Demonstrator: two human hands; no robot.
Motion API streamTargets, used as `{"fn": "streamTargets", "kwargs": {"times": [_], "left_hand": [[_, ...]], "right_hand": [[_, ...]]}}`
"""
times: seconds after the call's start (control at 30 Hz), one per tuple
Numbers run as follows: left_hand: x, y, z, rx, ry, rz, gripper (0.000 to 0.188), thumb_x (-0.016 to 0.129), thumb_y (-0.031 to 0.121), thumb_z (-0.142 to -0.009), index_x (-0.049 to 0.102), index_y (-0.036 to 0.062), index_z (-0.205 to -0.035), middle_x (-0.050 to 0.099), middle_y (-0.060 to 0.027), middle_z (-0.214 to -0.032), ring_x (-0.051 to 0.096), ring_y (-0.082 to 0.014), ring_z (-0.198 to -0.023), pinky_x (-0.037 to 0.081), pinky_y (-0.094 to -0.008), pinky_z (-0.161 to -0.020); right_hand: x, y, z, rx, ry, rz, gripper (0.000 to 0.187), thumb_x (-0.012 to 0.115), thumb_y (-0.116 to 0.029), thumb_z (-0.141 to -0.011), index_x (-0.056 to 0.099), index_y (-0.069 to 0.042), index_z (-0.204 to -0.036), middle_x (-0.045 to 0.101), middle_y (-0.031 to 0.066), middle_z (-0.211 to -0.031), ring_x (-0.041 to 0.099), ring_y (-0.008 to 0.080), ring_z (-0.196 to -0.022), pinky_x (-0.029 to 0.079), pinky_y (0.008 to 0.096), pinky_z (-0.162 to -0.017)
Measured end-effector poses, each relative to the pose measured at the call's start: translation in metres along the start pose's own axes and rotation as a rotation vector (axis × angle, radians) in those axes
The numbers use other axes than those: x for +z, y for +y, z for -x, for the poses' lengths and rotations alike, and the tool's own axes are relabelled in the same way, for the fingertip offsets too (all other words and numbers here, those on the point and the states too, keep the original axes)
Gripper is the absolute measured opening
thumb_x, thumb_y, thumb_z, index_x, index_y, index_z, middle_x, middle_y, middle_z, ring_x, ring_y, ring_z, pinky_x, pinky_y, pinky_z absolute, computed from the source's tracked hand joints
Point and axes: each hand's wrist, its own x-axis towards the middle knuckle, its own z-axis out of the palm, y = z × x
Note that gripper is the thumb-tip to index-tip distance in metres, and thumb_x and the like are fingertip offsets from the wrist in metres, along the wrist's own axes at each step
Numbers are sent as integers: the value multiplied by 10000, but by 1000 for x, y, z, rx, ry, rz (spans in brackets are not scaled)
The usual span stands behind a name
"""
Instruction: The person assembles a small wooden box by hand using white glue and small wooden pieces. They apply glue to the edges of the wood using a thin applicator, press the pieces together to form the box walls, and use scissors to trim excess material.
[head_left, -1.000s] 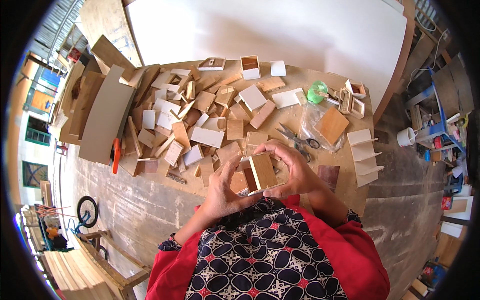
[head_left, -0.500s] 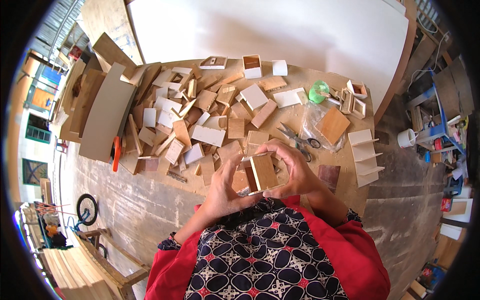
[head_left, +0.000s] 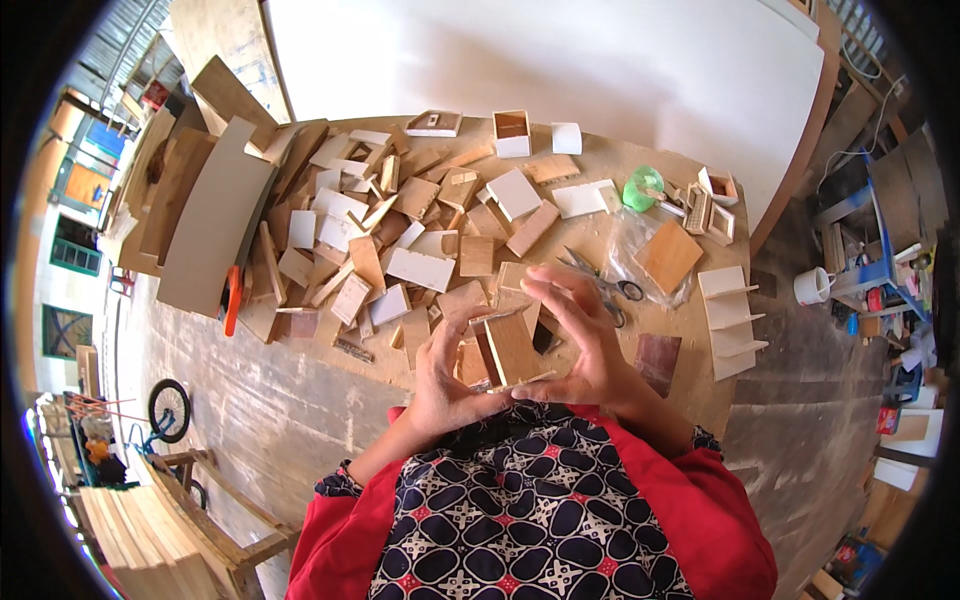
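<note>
A small wooden box (head_left: 515, 348) with a brown panel and pale edges is tilted in front of my chest. My left hand (head_left: 445, 375) grips it from the left, thumb low and fingers along the upper edge. On the other side, my right hand (head_left: 590, 350) has its fingers spread and raised off the box, while its thumb rests by the lower edge. Just beyond lie black-handled scissors (head_left: 605, 285), partly hidden by the right fingers. A heap of white and brown wood offcuts (head_left: 420, 270) spreads beyond my left hand.
On the workbench (head_left: 690, 345) are a green round container (head_left: 642, 188), a brown square board (head_left: 668, 255) on clear plastic, a white slotted piece (head_left: 730, 320) and a dark reddish square (head_left: 657, 362). Tall boards (head_left: 215, 220) and an orange-handled tool (head_left: 232, 300) stand left. A large white panel (head_left: 560, 60) rises behind.
My right fingers have lifted off the box and spread apart. The box has tilted slightly and shifted a little left in my left hand.
</note>
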Motion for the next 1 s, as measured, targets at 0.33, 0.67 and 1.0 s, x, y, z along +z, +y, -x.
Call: {"fn": "streamTargets", "kwargs": {"times": [0.33,0.67,1.0], "left_hand": [[3,14,-10,59,93,-301,787,856,245,-557,517,-5,-1222,618,-186,-1108,626,-347,-1009,501,-405,-869],[4,13,-13,75,105,-402,795,880,252,-559,516,5,-1222,632,-163,-1084,640,-337,-974,522,-398,-814],[10,-3,-11,-17,89,-301,821,891,229,-555,505,-14,-1239,630,-172,-1083,649,-285,-956,512,-369,-830]], "right_hand": [[-4,-12,0,26,-149,260,748,608,-594,-800,525,-86,-1343,263,237,-1494,258,423,-1363,119,603,-1094],[2,-17,-3,36,-197,410,749,545,-633,-821,544,-83,-1330,243,248,-1508,197,445,-1394,82,612,-1099],[12,-10,-5,-19,-206,116,660,566,-555,-853,560,-65,-1295,244,238,-1507,239,421,-1381,133,589,-1095]]}}
